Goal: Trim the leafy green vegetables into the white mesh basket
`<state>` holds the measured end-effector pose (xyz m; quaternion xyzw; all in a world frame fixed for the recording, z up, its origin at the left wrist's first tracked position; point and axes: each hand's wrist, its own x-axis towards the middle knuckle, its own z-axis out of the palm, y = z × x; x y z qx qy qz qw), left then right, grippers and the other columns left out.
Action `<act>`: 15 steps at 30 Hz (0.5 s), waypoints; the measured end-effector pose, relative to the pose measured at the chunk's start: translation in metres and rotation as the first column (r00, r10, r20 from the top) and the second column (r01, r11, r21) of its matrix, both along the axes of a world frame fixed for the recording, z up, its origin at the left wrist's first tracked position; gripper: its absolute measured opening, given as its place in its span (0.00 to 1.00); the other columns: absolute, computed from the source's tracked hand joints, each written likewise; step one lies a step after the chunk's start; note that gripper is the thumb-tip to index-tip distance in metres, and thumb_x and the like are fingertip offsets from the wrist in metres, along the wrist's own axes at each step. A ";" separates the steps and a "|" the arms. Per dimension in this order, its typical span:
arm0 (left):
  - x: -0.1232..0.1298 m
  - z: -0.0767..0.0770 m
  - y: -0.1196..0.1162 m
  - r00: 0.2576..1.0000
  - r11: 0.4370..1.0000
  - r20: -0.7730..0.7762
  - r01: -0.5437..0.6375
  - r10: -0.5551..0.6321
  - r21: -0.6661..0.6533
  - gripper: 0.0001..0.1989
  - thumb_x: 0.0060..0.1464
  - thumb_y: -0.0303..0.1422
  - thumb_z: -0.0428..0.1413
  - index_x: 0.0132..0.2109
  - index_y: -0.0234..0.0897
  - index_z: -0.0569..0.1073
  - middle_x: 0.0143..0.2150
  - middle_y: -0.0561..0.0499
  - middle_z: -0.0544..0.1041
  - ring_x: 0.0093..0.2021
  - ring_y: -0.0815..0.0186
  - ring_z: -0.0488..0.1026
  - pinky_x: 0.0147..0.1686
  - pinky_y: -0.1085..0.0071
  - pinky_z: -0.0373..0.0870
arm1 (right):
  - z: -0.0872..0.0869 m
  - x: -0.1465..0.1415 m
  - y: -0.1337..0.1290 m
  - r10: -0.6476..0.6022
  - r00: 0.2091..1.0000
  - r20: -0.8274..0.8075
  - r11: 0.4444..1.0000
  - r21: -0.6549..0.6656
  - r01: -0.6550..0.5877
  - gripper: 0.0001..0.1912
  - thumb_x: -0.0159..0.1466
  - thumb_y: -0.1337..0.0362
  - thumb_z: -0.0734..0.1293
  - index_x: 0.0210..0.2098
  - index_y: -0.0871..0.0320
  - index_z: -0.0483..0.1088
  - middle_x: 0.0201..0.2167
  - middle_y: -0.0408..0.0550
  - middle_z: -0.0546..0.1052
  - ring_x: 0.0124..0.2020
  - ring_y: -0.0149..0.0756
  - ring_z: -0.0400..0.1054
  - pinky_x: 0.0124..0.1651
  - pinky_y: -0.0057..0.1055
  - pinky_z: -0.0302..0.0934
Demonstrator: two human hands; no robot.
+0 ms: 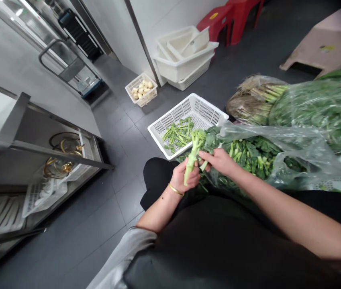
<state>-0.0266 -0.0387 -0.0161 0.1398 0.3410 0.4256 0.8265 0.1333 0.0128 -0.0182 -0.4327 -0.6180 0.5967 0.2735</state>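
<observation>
Broccoli stalk (pixel 191 158) held upright-tilted near a white perforated basket (pixel 208 106).
The stalk is gripped by the closed left hand (pixel 185 176), floret uppermost; a pale stem (pixel 204 165) is pinched by the right hand (pixel 221 161). Slender green stems (pixel 176 135) are contained in the basket.

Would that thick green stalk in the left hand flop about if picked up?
The green stalk is likely stiff: it extends straight beyond the left hand. Its wide, bumpy head may make it top-heavy and could shed bits if knocked.
</observation>
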 end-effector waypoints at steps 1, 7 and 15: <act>0.004 -0.001 -0.002 0.999 0.999 -0.046 0.014 -0.012 0.039 0.18 0.58 0.47 0.46 0.34 0.35 0.66 0.16 0.57 0.59 0.11 0.74 0.54 0.10 0.78 0.50 | -0.001 0.000 0.008 0.032 0.999 -0.036 0.999 -0.020 -0.033 0.27 0.57 0.42 0.60 0.20 0.59 0.68 0.12 0.43 0.68 0.14 0.31 0.62 0.19 0.28 0.57; 0.028 -0.009 -0.007 0.927 0.984 -0.342 -0.115 0.156 0.136 0.17 0.52 0.47 0.54 0.38 0.37 0.63 0.21 0.56 0.67 0.13 0.73 0.61 0.12 0.79 0.56 | 0.001 -0.001 0.011 -0.175 0.923 0.344 0.893 0.449 0.002 0.27 0.56 0.45 0.63 0.11 0.58 0.62 0.12 0.47 0.66 0.18 0.34 0.63 0.23 0.29 0.54; 0.010 0.009 -0.004 0.999 0.996 0.049 0.011 -0.007 -0.087 0.19 0.58 0.49 0.44 0.33 0.37 0.63 0.18 0.59 0.53 0.11 0.78 0.44 0.09 0.80 0.43 | -0.018 0.012 -0.019 -0.113 0.992 0.054 0.913 0.399 0.082 0.20 0.60 0.49 0.60 0.21 0.56 0.70 0.22 0.49 0.75 0.23 0.36 0.68 0.28 0.32 0.63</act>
